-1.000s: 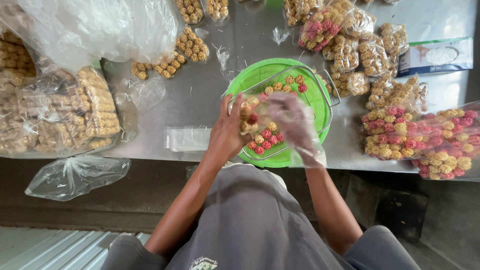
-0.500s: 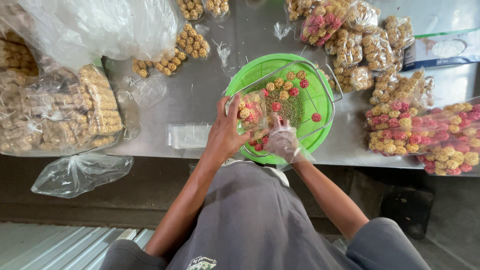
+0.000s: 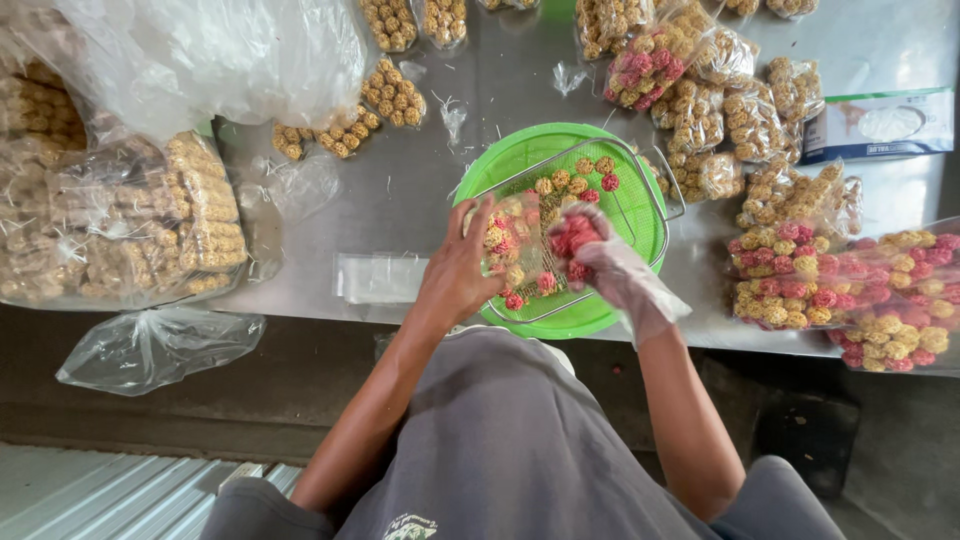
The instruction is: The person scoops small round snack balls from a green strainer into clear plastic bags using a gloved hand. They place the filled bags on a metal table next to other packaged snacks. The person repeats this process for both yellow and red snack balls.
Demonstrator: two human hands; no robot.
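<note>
Gloved right hand [image 3: 610,265] now higher, fuller

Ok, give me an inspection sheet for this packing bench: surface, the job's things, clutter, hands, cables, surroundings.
Surface: steel table, crowded.
Job's things: small clear bag of yellow and red snack balls over a wire basket in a green bowl.
Clutter: filled packets at right, big bags at left, flat empty bags, a box.
Hands: left hand bare, holds the bag; right hand in a plastic glove holds red balls.
Cables: nothing seen.
Surroundings: empty bag hanging off the table edge.
</note>
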